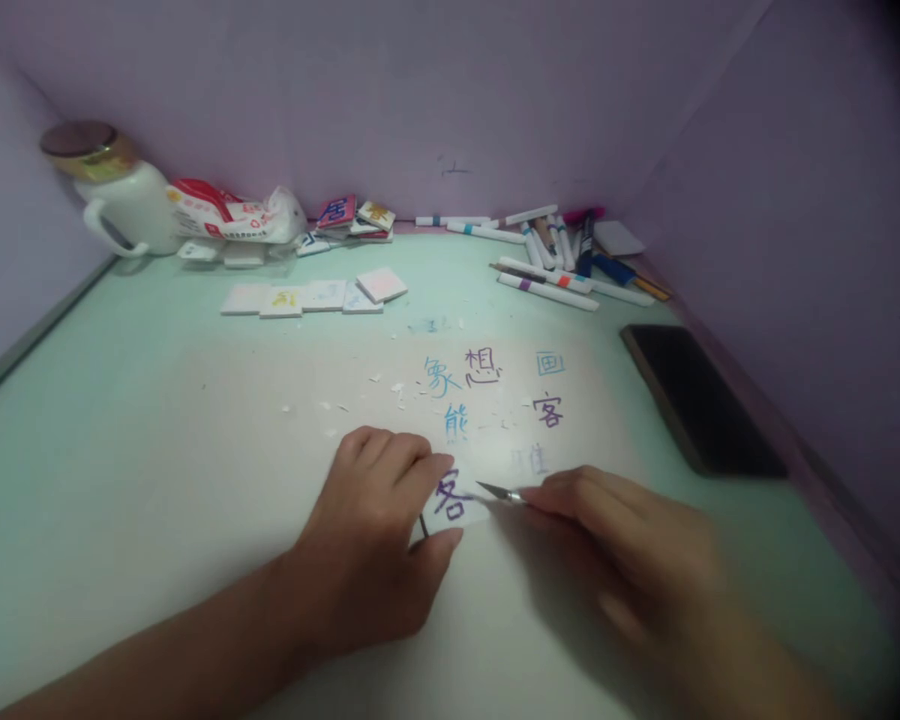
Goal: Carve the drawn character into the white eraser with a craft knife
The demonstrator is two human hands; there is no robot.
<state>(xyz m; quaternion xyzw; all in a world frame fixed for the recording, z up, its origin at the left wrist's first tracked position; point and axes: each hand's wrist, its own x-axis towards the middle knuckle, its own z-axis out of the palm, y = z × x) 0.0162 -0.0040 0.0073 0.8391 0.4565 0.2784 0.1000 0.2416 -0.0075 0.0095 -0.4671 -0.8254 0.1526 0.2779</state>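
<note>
A small white tile with a purple character on it lies on the tabletop. My left hand is closed on its left side, thumb at the near edge and fingers at the far edge. In my right hand is a craft knife, its pointed blade aimed left at the tile's right part. I cannot tell whether the blade tip touches the surface. Beyond the hands, blue and purple characters are written on the table, with small white shavings scattered beside them.
A dark phone lies at the right. Several markers are heaped at the back right. White tiles form a row at the back left, behind them coloured tiles, a tissue pack and a white mug. Purple walls enclose the table.
</note>
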